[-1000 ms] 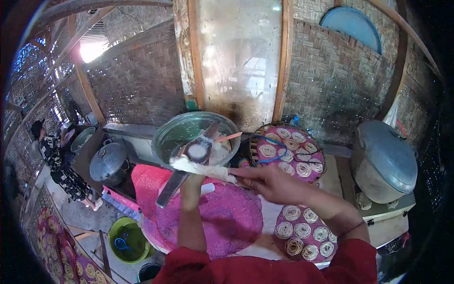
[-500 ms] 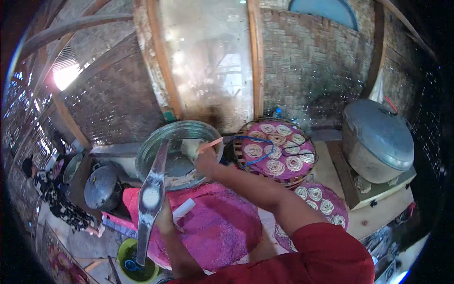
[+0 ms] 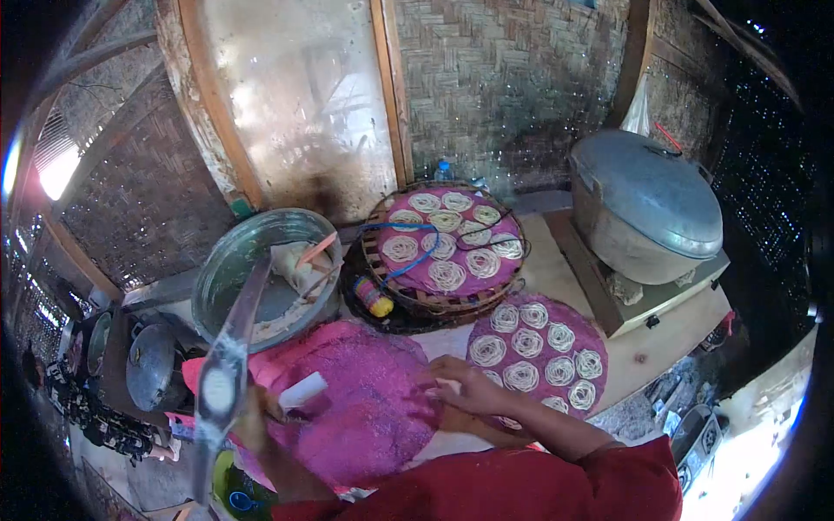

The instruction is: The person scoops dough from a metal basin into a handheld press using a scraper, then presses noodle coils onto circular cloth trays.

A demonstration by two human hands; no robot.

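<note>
My left hand [image 3: 252, 421] grips a long flat press tool [image 3: 221, 382] with a pale round centre, tilted in front of the basin. Beside that hand a white cylinder [image 3: 303, 391] lies on the pink cloth [image 3: 369, 408]. My right hand [image 3: 460, 385] has its fingers partly curled over the cloth's right edge; nothing shows in it. In the large metal basin [image 3: 207, 291] sits pale dough [image 3: 294, 267] with an orange-handled utensil [image 3: 317, 247]. Coiled noodle rounds [image 3: 521, 376] lie on a purple round mat [image 3: 593, 340] right of my right hand.
A woven tray [image 3: 373, 252] holds more coils, with a blue cord [image 3: 426, 256] across it and yellow-pink yarn [image 3: 373, 297] beside it. A large lidded pot [image 3: 643, 204] stands on a stove [image 3: 624, 314] at right. Another person [image 3: 104, 417] is at far left, near a dark pot [image 3: 152, 369].
The dough piece went from my right hand into the basin, and that hand has drawn back toward the cloth's right edge. The tool has swung upright and lower left. The view has shifted right.
</note>
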